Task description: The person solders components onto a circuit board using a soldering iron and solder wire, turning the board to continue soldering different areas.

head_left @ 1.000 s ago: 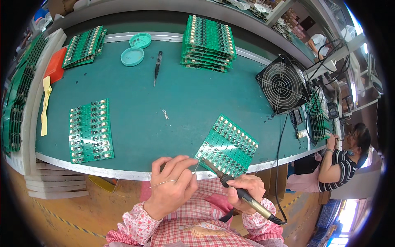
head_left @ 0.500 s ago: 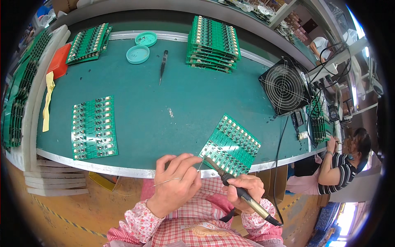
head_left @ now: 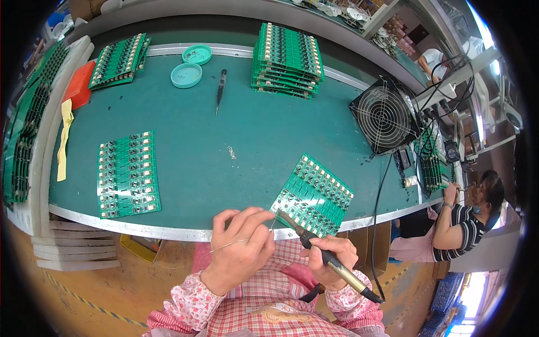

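A soldering iron is gripped in my right hand, its tip angled up-left onto the near-left corner of a green circuit board panel. That panel lies turned at the table's front edge. My left hand pinches a thin length of solder wire, whose end meets the board close to the iron's tip. Whether the wire touches the tip is too small to tell. A second circuit board panel lies flat to the left.
Tweezers and two turquoise round dishes lie farther back, near a tall stack of boards. A black fan stands right, with the iron's cord running near it. A co-worker sits at the far right.
Both hands keep almost the same pose, the iron and solder wire staying at the board's corner. The whole view has shifted slightly.
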The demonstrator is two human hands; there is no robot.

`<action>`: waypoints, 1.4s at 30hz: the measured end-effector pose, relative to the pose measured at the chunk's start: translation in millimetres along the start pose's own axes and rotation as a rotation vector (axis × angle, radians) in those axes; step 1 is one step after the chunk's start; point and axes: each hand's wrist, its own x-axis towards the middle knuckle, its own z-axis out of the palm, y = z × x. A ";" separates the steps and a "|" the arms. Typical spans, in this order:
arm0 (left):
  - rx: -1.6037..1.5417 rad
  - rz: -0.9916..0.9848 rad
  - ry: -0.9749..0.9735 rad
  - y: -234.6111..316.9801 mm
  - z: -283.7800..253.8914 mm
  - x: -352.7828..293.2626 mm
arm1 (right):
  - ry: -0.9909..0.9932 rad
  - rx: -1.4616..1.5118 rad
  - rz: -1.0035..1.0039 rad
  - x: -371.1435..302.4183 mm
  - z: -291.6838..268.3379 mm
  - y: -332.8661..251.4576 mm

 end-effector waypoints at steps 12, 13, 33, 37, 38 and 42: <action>-0.008 -0.009 0.008 -0.1 0.3 -0.1 | 0.009 -0.037 -0.080 0.0 4.9 -4.5; -0.002 -0.012 0.008 0.2 0.6 0.0 | 0.009 -0.037 -0.079 1.2 4.5 -5.3; -0.012 -0.013 -0.026 4.0 -3.7 0.8 | 0.151 0.046 0.022 -11.9 -6.7 -6.8; -0.018 -0.021 -0.029 9.6 -0.3 2.8 | 0.154 0.055 0.095 -18.6 -8.3 -2.4; -0.021 -0.020 -0.033 10.2 1.0 3.0 | 0.157 0.056 0.097 -19.0 -7.6 -1.7; -0.022 -0.024 -0.039 9.5 3.3 3.8 | 0.144 0.074 0.061 -14.2 -4.6 -1.5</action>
